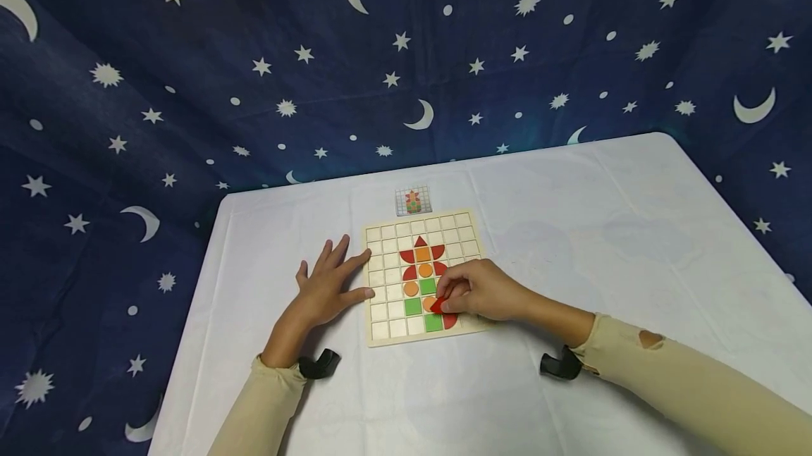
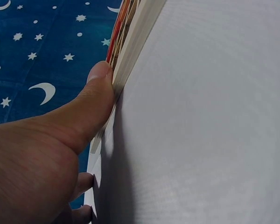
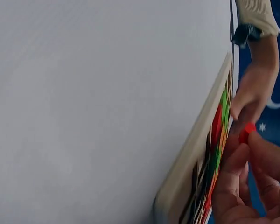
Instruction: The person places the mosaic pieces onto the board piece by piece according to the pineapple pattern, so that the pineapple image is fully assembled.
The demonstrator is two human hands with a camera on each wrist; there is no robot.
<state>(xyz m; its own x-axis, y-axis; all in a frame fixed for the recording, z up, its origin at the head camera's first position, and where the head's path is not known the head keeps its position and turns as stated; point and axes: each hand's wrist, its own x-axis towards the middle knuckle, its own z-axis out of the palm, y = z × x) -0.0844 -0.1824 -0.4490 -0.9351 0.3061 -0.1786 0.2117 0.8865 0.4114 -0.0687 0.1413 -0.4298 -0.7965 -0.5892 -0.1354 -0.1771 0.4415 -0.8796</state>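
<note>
A pale square grid board (image 1: pixel 380 331) lies on the table, its middle cells filled with red, orange and green tiles. My right hand (image 1: pixel 485 290) pinches a small red tile (image 1: pixel 436 306) between thumb and fingertips, just over an orange round tile near the board's lower part. In the right wrist view the same red tile (image 3: pixel 247 133) shows at the fingertips; its exact shape is partly hidden. My left hand (image 1: pixel 322 290) spreads its fingers at the board's left edge, with the thumb (image 2: pixel 91 100) touching the rim in the left wrist view.
Behind the board lies a small card (image 1: pixel 404 208) printed with a coloured pattern on a grid. A white cloth covers the table (image 1: pixel 558 223). Dark blue curtains (image 1: pixel 317 118) with stars and moons stand behind and beside it. Each wrist wears a black device (image 1: pixel 320 364).
</note>
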